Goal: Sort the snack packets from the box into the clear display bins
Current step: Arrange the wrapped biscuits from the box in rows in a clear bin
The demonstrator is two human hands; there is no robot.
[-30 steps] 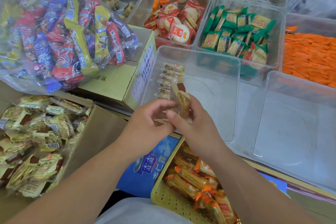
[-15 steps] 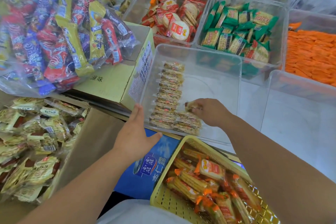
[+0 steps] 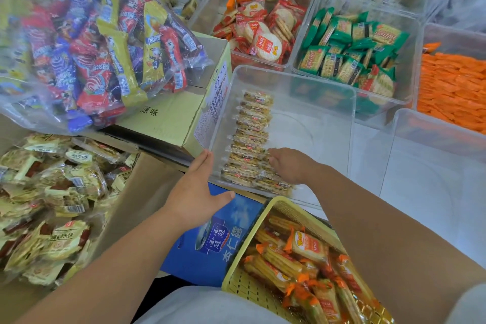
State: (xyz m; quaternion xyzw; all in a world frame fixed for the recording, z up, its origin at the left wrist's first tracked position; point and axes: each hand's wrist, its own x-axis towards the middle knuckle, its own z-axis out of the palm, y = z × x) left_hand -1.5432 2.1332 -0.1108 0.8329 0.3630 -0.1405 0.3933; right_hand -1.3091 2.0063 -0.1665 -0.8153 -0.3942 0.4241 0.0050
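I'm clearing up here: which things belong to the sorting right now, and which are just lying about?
In use: clear bin, row of packets in it, left hand, right hand.
Lying about: yellow basket, blue box, bag of sweets, bin of green packets.

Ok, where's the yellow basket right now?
Head view, lower centre-right: the yellow basket sits beside the blue box, just nearer than the partly filled clear bin.

Left hand [image 3: 196, 200] and right hand [image 3: 292, 166] are bare, forearms likewise. A pale grey garment [image 3: 205, 308] shows at bottom edge; a matching sleeve [image 3: 470, 305] covers the right upper arm.
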